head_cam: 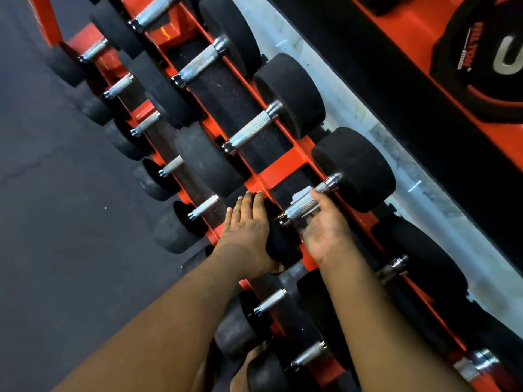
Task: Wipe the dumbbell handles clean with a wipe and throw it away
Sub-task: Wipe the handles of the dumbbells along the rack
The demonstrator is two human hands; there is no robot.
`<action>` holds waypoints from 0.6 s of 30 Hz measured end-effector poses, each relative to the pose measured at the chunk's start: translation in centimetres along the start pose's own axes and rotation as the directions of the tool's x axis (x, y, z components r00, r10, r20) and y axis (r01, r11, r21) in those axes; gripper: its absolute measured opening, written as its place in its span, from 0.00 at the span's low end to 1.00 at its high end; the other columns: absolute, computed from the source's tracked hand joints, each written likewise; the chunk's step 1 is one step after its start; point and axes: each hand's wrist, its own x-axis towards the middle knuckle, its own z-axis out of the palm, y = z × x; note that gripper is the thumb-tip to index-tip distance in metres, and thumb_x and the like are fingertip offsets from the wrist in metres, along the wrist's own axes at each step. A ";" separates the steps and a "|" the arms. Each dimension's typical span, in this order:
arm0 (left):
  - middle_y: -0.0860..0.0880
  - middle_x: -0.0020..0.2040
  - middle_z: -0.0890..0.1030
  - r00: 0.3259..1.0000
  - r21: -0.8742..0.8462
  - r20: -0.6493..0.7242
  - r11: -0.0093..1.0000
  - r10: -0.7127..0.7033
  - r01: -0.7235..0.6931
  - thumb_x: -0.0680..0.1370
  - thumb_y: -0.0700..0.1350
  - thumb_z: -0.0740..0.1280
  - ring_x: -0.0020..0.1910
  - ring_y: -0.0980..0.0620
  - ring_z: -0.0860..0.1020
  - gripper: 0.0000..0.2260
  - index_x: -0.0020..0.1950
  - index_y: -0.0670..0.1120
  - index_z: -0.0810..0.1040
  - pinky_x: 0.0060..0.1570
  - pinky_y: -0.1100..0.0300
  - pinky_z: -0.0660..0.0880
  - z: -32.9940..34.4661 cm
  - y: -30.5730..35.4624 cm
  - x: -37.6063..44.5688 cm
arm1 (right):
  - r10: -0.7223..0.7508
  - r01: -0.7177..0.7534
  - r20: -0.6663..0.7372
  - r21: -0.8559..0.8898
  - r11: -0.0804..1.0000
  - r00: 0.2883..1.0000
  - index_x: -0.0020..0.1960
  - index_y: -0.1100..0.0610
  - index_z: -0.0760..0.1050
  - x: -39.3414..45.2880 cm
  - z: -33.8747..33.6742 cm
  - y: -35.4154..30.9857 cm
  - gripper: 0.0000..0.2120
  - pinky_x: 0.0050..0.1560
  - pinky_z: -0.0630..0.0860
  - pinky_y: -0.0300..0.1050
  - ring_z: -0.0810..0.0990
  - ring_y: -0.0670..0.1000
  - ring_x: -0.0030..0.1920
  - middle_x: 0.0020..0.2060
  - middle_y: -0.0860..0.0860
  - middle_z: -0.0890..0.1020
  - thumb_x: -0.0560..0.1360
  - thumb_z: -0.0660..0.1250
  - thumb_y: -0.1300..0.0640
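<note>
The right hand (325, 224) is cupping a pale wipe (302, 192) under the knurled steel handle (304, 205); the left hand (249, 227) is resting flat on the black weight (280, 241) beside it.

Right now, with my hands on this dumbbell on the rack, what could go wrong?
1. The wipe is only a small scrap under the right hand; it may slip off behind the handle.
2. The left hand rests flat on the dumbbell's black near head; if the weight rolls, fingers could get pinched against the red rack.
</note>
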 end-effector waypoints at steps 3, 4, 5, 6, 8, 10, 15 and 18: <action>0.42 0.82 0.33 1.000 0.001 0.013 1.000 -0.003 0.003 0.65 0.57 0.82 0.81 0.43 0.35 0.68 0.80 0.43 0.29 0.80 0.47 0.38 0.0 0.0 0.1 | 0.028 -0.026 0.009 -0.148 0.989 1.000 0.60 0.59 0.78 -0.2 -1.0 1.9 0.13 0.37 0.80 0.45 0.85 0.52 0.41 0.45 0.56 0.85 0.77 0.70 0.56; 0.42 0.82 0.33 1.000 -0.001 0.014 1.000 -0.005 0.005 0.66 0.57 0.82 0.81 0.43 0.35 0.68 0.80 0.43 0.29 0.80 0.48 0.38 0.0 -0.1 0.0 | 0.021 -0.015 0.026 -0.193 0.981 0.999 0.59 0.59 0.77 -0.4 -1.4 2.4 0.11 0.35 0.80 0.45 0.85 0.51 0.39 0.42 0.55 0.85 0.77 0.71 0.58; 0.42 0.82 0.33 1.000 -0.002 0.013 1.000 -0.006 0.006 0.66 0.57 0.82 0.81 0.43 0.35 0.68 0.80 0.43 0.29 0.80 0.48 0.38 0.0 -0.1 0.0 | 0.011 -0.001 0.043 -0.224 0.975 0.999 0.58 0.59 0.77 -0.7 -1.6 2.6 0.10 0.36 0.80 0.45 0.85 0.51 0.39 0.41 0.55 0.85 0.77 0.71 0.59; 0.42 0.82 0.33 1.000 -0.005 0.013 1.000 -0.006 0.006 0.66 0.57 0.82 0.81 0.43 0.35 0.68 0.80 0.43 0.29 0.80 0.48 0.38 0.0 0.0 0.0 | 0.008 0.004 0.050 -0.237 0.971 0.999 0.58 0.59 0.77 -0.7 -1.7 2.5 0.10 0.38 0.81 0.46 0.85 0.51 0.39 0.42 0.56 0.85 0.77 0.71 0.60; 0.42 0.82 0.33 1.000 -0.004 0.013 1.000 -0.006 0.006 0.66 0.57 0.82 0.81 0.43 0.35 0.68 0.80 0.43 0.29 0.79 0.48 0.37 0.0 0.0 0.0 | 0.013 -0.007 0.033 -0.185 0.983 0.999 0.58 0.59 0.78 -0.3 -1.4 2.0 0.12 0.42 0.82 0.48 0.86 0.53 0.43 0.46 0.57 0.86 0.76 0.72 0.57; 0.42 0.82 0.33 1.000 0.002 0.010 1.000 -0.005 0.005 0.66 0.57 0.82 0.81 0.43 0.36 0.68 0.80 0.43 0.29 0.80 0.48 0.38 0.0 0.1 0.0 | 0.002 0.001 0.027 -0.097 0.995 1.000 0.63 0.59 0.78 -0.2 -0.8 1.4 0.19 0.46 0.83 0.49 0.86 0.53 0.48 0.53 0.58 0.86 0.75 0.73 0.54; 0.42 0.82 0.34 1.000 -0.003 0.002 1.000 0.003 -0.003 0.65 0.58 0.82 0.81 0.43 0.36 0.68 0.80 0.43 0.30 0.79 0.49 0.37 0.0 0.0 0.0 | 0.002 0.000 0.021 -0.128 0.992 1.000 0.55 0.58 0.80 -0.6 -1.3 2.1 0.08 0.42 0.81 0.47 0.85 0.52 0.42 0.46 0.57 0.85 0.76 0.72 0.59; 0.43 0.82 0.34 1.000 -0.005 -0.009 1.000 0.005 -0.005 0.65 0.58 0.82 0.81 0.43 0.35 0.68 0.80 0.43 0.30 0.79 0.49 0.37 0.1 -0.1 0.1 | -0.033 0.022 -0.069 -0.155 0.988 0.997 0.47 0.57 0.79 -1.4 -2.2 2.1 0.06 0.41 0.81 0.47 0.84 0.51 0.37 0.37 0.55 0.86 0.78 0.67 0.66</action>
